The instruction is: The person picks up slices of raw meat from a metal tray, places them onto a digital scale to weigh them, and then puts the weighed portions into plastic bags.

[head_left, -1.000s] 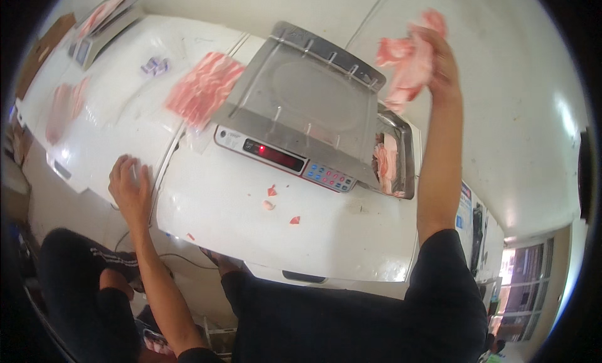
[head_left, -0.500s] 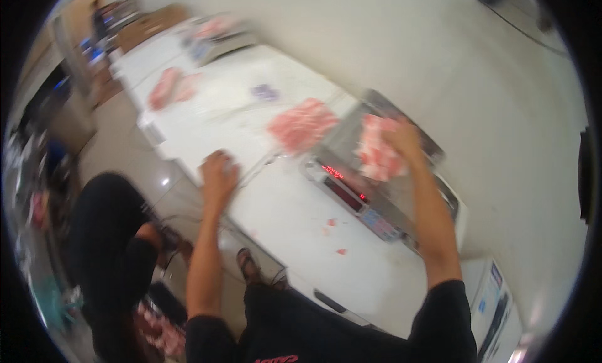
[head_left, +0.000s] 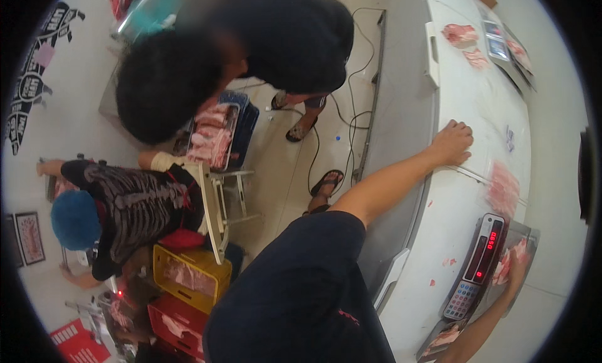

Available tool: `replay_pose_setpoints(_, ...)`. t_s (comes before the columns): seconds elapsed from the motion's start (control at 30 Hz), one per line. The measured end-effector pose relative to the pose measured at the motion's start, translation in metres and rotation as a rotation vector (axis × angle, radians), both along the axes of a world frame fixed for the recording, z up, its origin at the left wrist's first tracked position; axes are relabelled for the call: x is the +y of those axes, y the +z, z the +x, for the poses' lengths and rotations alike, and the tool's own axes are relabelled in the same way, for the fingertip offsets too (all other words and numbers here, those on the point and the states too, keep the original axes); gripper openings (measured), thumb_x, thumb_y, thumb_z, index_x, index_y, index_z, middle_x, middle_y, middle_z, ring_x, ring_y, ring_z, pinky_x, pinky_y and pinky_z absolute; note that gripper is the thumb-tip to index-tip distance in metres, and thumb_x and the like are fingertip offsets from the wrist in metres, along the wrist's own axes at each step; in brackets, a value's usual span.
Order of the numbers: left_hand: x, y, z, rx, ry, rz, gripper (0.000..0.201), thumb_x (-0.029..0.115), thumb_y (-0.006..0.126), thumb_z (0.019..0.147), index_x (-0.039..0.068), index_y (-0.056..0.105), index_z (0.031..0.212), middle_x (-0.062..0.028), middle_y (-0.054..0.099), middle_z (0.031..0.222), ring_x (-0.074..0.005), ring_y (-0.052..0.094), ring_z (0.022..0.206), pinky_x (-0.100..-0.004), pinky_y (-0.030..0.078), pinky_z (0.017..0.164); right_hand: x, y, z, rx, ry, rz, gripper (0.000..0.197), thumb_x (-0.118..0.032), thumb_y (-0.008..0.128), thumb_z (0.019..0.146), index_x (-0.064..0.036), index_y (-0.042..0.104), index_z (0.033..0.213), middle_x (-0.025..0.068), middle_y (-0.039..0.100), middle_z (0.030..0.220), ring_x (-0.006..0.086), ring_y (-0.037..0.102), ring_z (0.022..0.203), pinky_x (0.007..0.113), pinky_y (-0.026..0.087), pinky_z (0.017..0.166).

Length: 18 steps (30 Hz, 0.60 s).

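Observation:
My right hand (head_left: 517,269) is closed on pink sliced raw meat (head_left: 503,264), on the metal pan of a digital scale (head_left: 484,247) with its red display lit. Part of the meat is hidden under the fingers. My left hand (head_left: 453,142) rests on the white freezer top (head_left: 458,200), fingers slightly bent and apart, holding nothing. A flat pile of thin meat slices (head_left: 503,187) lies between my left hand and the scale. Small meat scraps (head_left: 446,262) dot the freezer top beside the scale.
A second scale (head_left: 496,46) with meat stands farther along, beside a meat chunk (head_left: 459,34). A co-worker in dark clothes (head_left: 276,37) bends over a tray of meat (head_left: 212,134); another wears a blue cap (head_left: 75,220). A yellow crate (head_left: 188,278) and cables (head_left: 351,106) are on the floor.
My view has swung left, bringing the co-workers and crates into sight. My right hand stays at the meat on the scale; my left hand still rests on the freezer top.

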<state>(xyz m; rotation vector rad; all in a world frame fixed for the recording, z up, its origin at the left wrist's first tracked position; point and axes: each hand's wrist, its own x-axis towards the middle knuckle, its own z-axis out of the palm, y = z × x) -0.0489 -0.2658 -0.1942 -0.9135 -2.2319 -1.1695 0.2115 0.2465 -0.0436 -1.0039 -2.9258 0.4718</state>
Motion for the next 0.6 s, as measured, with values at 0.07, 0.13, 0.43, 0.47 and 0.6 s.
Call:
replay_pose_setpoints(0.07,-0.005,0.001,0.002,-0.046,0.034,-0.036,0.028,0.031,0.078,0.082,0.005,0.074,0.092,-0.0102,0.068,0.113,-0.028,0.059,0.116,-0.0438,0.044,0.102,-0.014,0.001,-0.013,0.032,-0.045,-0.181,0.107,-0.061,0.078,0.088,-0.0012,0.029,0.163,0.0286,0.046,0.158,0.041,0.057,0.136,0.05,0.047,0.111)
replay_pose_setpoints(0.13,-0.018,-0.005,-0.004,-0.039,0.092,-0.035,0.027,0.031,0.079,0.082,0.006,0.075,0.091,-0.0095,0.069,0.109,-0.0271,0.06,0.114,-0.0425,0.044,0.1,-0.049,0.008,-0.035,0.054,-0.106,-0.378,0.106,-0.063,0.077,0.088,-0.0015,0.032,0.161,0.0282,0.048,0.155,0.0404,0.059,0.134,0.051,0.049,0.108)
replay_pose_setpoints(0.43,-0.005,0.0,-0.005,-0.095,0.008,-0.06,0.031,0.032,0.078,0.084,0.005,0.074,0.098,-0.0106,0.066,0.118,-0.0286,0.057,0.121,-0.0446,0.042,0.104,-0.154,0.096,-0.035,0.089,0.19,0.321,0.052,-0.044,0.072,0.099,-0.0021,0.066,0.129,0.0198,0.071,0.121,0.0285,0.069,0.112,0.041,0.054,0.092)
replay_pose_setpoints(0.47,-0.006,0.002,-0.003,-0.08,-0.016,-0.041,0.031,0.031,0.077,0.085,0.005,0.072,0.101,-0.0113,0.065,0.121,-0.0297,0.056,0.122,-0.0455,0.041,0.105,-0.181,0.103,-0.037,0.159,0.256,0.211,0.042,-0.035,0.07,0.1,-0.0018,0.067,0.126,0.0196,0.072,0.12,0.0275,0.07,0.109,0.04,0.054,0.09)
replay_pose_setpoints(0.6,-0.016,0.011,-0.006,-0.021,-0.028,-0.072,0.031,0.03,0.077,0.087,0.004,0.07,0.103,-0.0118,0.064,0.123,-0.0303,0.056,0.123,-0.0463,0.042,0.105,-0.37,0.136,-0.039,0.344,0.545,0.057,0.035,-0.016,0.068,0.099,-0.0025,0.066,0.131,0.0179,0.073,0.122,0.0282,0.071,0.102,0.037,0.056,0.087)
